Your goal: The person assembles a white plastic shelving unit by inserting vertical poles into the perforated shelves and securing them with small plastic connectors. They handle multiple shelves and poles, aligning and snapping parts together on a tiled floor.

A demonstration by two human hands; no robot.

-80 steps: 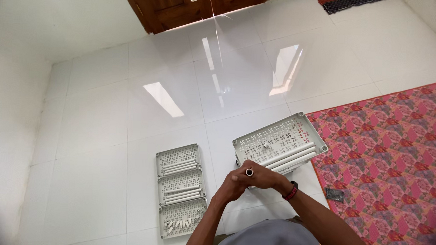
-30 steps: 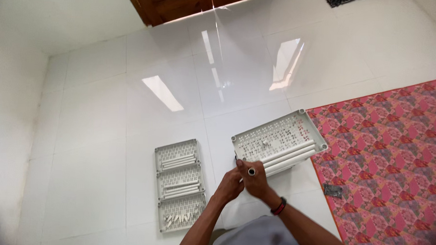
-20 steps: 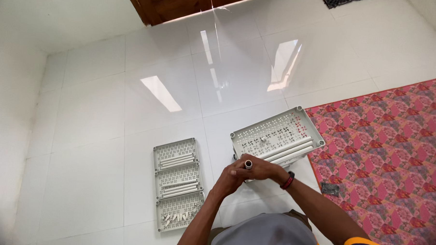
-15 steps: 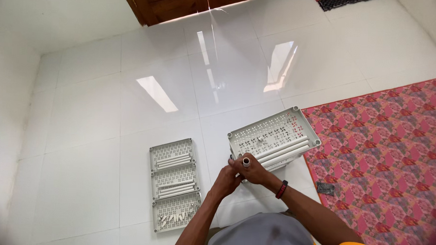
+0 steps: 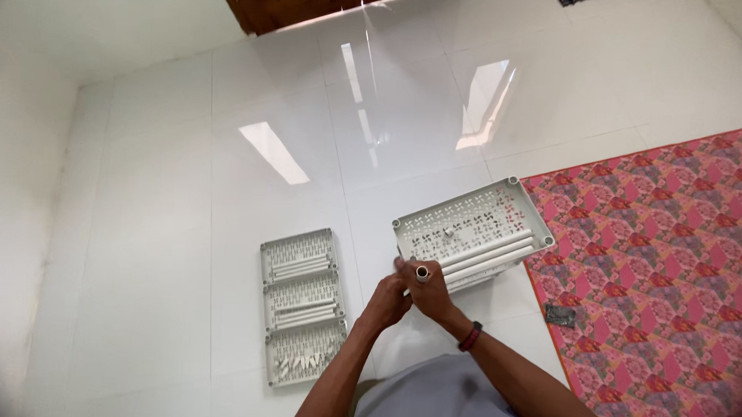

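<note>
1. Right hand, wearing a dark wristband, pinches a short white tube upright, open end up; compared with the earlier views it sits closer to the near-left corner of the shelf panel
2. Left hand stays closed against the right hand at the tube's base; whether its fingers touch the tube cannot be told
3. White perforated shelf panel, more tubes lying along its near edge, rests on the tiled floor
4. Three stacked-flat panels lie unmoved to the left
5. Pink patterned rug borders the right; wooden door beyond
</note>
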